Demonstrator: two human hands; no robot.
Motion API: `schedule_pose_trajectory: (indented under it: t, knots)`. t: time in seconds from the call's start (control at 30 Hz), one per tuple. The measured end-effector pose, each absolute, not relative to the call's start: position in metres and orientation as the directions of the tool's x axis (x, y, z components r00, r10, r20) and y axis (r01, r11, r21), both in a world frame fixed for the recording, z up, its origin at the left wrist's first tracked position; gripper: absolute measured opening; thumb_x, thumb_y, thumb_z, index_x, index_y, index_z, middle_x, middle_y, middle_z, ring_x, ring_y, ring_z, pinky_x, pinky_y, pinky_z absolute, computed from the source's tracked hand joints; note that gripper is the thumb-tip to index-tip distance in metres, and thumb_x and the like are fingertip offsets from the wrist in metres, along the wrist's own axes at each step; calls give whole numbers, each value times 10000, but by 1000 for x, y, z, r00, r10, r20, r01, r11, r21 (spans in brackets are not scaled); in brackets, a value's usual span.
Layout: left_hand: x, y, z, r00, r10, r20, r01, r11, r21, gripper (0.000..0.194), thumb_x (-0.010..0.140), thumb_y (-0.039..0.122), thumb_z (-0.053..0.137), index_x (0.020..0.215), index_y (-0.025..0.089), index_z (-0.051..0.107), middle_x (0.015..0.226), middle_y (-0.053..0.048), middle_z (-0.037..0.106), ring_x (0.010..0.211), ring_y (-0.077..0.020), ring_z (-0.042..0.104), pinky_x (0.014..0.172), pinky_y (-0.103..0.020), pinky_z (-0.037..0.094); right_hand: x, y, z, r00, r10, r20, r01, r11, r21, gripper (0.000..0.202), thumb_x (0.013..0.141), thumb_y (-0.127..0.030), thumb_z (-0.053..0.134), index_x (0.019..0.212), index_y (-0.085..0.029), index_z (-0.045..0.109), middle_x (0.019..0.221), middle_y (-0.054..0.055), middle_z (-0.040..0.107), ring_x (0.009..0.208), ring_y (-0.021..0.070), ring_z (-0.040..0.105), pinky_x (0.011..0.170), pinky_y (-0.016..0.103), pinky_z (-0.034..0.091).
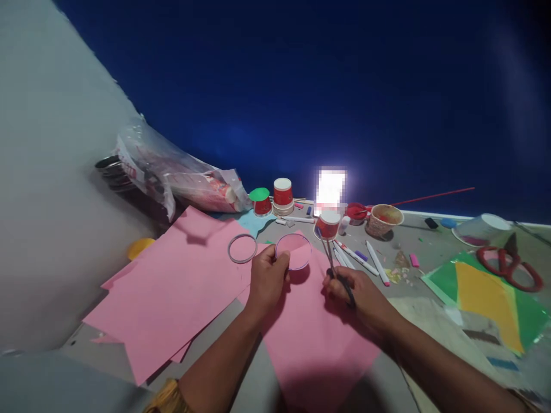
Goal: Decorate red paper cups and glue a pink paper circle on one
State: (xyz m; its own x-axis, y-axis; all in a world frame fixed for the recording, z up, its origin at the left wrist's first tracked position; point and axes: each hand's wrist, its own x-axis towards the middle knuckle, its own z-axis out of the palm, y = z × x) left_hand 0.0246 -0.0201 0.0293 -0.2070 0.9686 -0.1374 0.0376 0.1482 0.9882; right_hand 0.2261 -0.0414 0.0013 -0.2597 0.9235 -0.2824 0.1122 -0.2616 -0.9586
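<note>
Left hand (267, 275) pinching round paper piece (293, 252) (pink).

Craft workspace | pink paper (172, 287), markers (355, 257), paper cups (283, 193) on table (245, 355)

Dark blue wall (275, 86) and pale wall (43, 172) meet around a grey surface (413, 234)

The blue wall spans the whole back and reaches the top of the view. It is plain, nearly black toward the upper right corner, with a faint upright sheen at the right. The pale grey-white wall rises on the left; its boundary with the blue is slanted and slightly ragged. A thin white strip (424, 215) follows the surface's far edge, at the foot of the blue wall. Near the middle of that edge a white light (330, 189), blurred into blocks, glares and casts a violet-blue glow on the wall behind. Soft shadow darkens the surface's near edge.
</note>
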Motion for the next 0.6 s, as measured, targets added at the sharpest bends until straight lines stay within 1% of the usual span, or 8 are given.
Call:
schedule_pose_trajectory:
  t: [0.07,0.13,0.23,0.3,0.37,0.47,0.6]
  knots:
    - [22,-19,33,-257,963,-80,55,97,994,333,829,374,648,624,220,435,474,68,480,416,-81,469,393,-167,380,223,-46,1,-319,891,-324,149,-291,-945,490,771,-651,765,753,-191,597,687,-12,523,600,120,450,508,245,340]
    - [21,-19,34,-279,957,-75,43,91,995,315,836,396,638,655,225,445,495,71,488,408,-98,506,363,-179,392,220,-50,0,-360,858,-366,180,-321,-930,500,759,-651,775,749,-194,572,682,-26,497,583,109,428,494,240,335]
    - [23,-20,30,-263,957,-124,-29,120,992,305,839,420,644,701,231,449,542,67,527,401,-128,553,330,-217,437,216,-54,2,-389,829,-402,255,-322,-912,450,761,-566,799,740,-190,554,695,-27,510,587,100,436,507,235,353]
    - [26,-21,28,-230,962,-146,-97,127,987,310,840,431,657,724,231,450,558,62,549,422,-148,593,341,-243,484,214,-55,4,-393,819,-418,294,-318,-901,417,763,-516,796,717,-186,545,677,-33,499,577,90,419,508,229,341]
    - [29,-22,26,-195,968,-160,-156,130,979,305,841,430,668,746,226,462,562,56,575,427,-154,607,356,-256,511,212,-55,8,-385,816,-432,291,-337,-895,411,751,-492,791,680,-189,522,638,-49,460,557,79,391,507,226,338]
    - [32,-24,25,-148,971,-187,-209,154,966,272,848,423,666,795,211,504,605,22,653,427,-159,623,369,-267,530,209,-55,13,-357,819,-449,264,-372,-890,407,713,-458,785,623,-204,480,579,-69,416,523,69,369,494,223,338]
    - [33,-24,25,-142,970,-197,-208,165,964,275,841,418,675,785,209,506,586,23,646,427,-169,637,374,-278,544,207,-55,15,-340,809,-479,228,-423,-877,375,685,-422,764,587,-222,461,498,-79,417,457,72,383,447,222,310]
